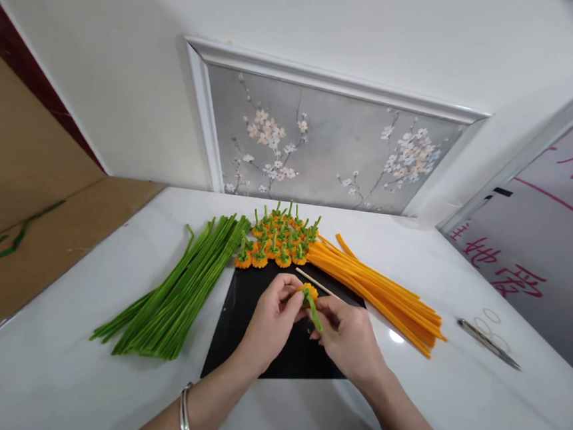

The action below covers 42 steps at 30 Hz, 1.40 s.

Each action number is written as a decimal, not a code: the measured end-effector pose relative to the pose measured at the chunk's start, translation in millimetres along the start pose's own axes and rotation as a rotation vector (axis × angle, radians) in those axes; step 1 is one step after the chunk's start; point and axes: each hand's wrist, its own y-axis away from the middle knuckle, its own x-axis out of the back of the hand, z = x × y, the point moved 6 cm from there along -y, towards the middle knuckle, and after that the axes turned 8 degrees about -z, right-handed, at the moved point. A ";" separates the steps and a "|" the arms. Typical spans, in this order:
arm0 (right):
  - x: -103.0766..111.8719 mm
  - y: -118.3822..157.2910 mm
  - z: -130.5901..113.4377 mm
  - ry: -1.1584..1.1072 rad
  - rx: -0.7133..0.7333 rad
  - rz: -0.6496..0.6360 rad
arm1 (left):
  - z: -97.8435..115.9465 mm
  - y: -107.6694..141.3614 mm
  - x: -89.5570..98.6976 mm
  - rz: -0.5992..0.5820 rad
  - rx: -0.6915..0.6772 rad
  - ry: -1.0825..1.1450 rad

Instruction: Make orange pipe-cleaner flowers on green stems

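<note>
Above a black mat [241, 331], my left hand [275, 311] pinches a small orange pumpkin-like piece [310, 289] by its side. From that piece a green stem [314, 312] hangs toward the lower right, and my right hand [349, 331] has its closed fingers at the stem and the piece's right side. Behind the hands stand several finished orange pieces with green stems [283, 259], grouped in rows. A bundle of green fuzzy sticks [179, 299] lies on the left, and orange fuzzy sticks [385, 287] lie on the right.
A thin pale stick [317, 282] rests on the mat behind my hands. Tweezers [488, 343] and thin rubber bands [492, 316] lie on the white table [77, 317] at right. Cardboard [40, 220] borders the left side; a framed floral panel [333, 145] is behind.
</note>
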 end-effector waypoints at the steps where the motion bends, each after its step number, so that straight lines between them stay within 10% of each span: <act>1: 1.2 0.0 -0.8 0.043 0.017 0.011 | 0.1 -0.1 -1.4 -0.031 -0.023 -0.036; 20: 13.1 12.0 -16.6 0.735 0.423 0.292 | -7.4 -4.4 -1.1 -0.138 -0.017 -0.218; 42: 3.4 13.5 -18.4 0.833 0.463 0.380 | -3.8 0.4 0.6 0.012 -0.056 -0.215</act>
